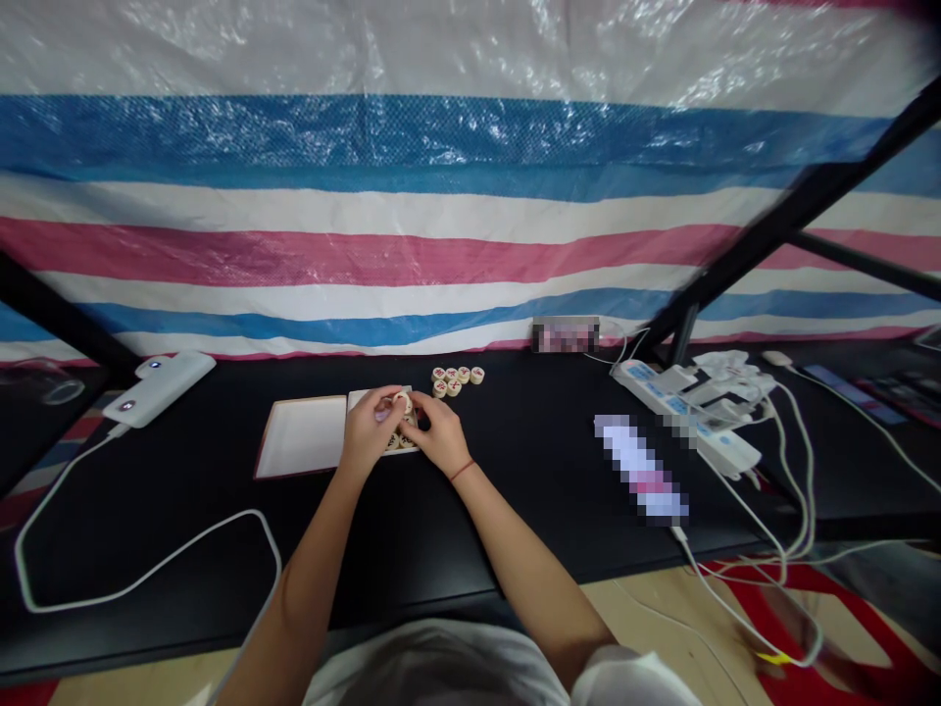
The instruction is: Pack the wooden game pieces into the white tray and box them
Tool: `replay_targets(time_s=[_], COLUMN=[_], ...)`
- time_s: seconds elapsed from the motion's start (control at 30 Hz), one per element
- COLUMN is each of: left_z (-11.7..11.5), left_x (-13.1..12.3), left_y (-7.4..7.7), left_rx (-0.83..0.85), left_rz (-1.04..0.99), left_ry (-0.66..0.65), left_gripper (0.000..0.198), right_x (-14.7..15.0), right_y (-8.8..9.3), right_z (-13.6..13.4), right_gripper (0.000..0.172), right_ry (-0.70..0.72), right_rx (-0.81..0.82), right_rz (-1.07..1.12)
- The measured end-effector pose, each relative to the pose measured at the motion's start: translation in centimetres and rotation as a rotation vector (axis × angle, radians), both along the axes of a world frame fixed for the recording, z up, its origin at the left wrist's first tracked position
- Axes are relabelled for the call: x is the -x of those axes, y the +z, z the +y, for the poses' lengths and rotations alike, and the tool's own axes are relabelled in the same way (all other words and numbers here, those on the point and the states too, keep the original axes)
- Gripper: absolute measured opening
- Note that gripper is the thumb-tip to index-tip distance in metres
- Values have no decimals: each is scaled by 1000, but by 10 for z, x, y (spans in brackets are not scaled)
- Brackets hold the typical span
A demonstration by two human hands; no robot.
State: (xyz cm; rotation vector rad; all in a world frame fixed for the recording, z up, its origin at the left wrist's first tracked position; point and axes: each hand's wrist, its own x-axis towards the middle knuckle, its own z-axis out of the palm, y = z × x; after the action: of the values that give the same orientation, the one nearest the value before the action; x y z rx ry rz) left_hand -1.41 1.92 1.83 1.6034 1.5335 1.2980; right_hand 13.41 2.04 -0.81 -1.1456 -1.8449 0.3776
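Round cream Chinese chess pieces (395, 442) lie in a shallow white-lined box (359, 397), whose lid (303, 438) is folded open flat to the left. Over the box, my left hand (366, 428) is closed, with a chess piece (404, 401) at its fingertips. From the other side, my right hand (442, 433) curls its finger and thumb around the pieces at the same spot, its fingertips touching one. My fingers partly hide the box's contents. Just beyond the box, several loose pieces (452, 375) with red characters stand in two short rows on the black table.
A white device (160, 388) with a cable stands at the left. To the right are a blurred-out phone (641, 469) on a cable and a power strip (683, 412) full of plugs. A small blurred box (566, 334) is near the striped sheet (441, 260) at the back.
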Motion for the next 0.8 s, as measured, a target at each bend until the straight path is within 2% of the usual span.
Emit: replay_targets(time_s=[0.17,0.3,0.43,0.5,0.57,0.67,0.8], left_z=[-1,0,1,3,4,5,3], left_x=[-6,-4,0,2,2,2,0], left_y=[-3,-4,-3,-3,-4,-4,-3], left_rx=[132,141,168,178,179,182,213], left_rz=[-252,-344,-433,-471,-497,-509,-475], left_ry=[-81,-57,54,116,148,137,107], left_gripper=[35,39,42,44,48,47,42], right_x=[0,-10,-41,-60,-74,-85,-85], right_y=[2,10,12,8,3,-6,-13], right_z=[-2,2,13,19,23,26,27], right_gripper=[25,21,22,27,27,17,8], right_ry=[-39,-82,-358,-494,-572,-599,-558], right_rx=[8,-48,-34,41,140,248,263], right_rz=[30,72,113,99,71,-31,-177])
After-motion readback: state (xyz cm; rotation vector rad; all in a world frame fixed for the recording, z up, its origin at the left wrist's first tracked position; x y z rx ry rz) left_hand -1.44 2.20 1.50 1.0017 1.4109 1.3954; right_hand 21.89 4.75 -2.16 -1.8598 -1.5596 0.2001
